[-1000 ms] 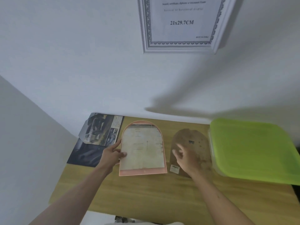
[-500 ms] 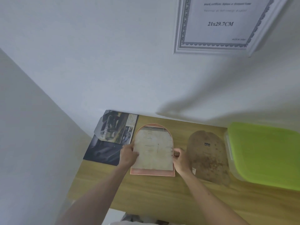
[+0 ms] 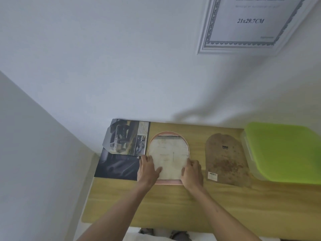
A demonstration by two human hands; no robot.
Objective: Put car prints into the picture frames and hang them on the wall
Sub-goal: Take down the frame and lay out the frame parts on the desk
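At the centre of the frame an arched pink picture frame (image 3: pixel 168 136) lies flat on the light wooden table (image 3: pixel 173 206), a pale printed sheet (image 3: pixel 167 159) inside it, with the left hand (image 3: pixel 147 168) and right hand (image 3: pixel 192 172) resting relaxed fingers on its lower corners. Left of it lie two dark car prints (image 3: pixel 125 146), overlapping; to the right lie one brown arched backing board (image 3: pixel 225 159) with a small white label and one lime-green plastic lid (image 3: pixel 284 152). At upper right one white rectangular frame (image 3: pixel 201 49) hangs on the wall, reading "21x29.7CM".
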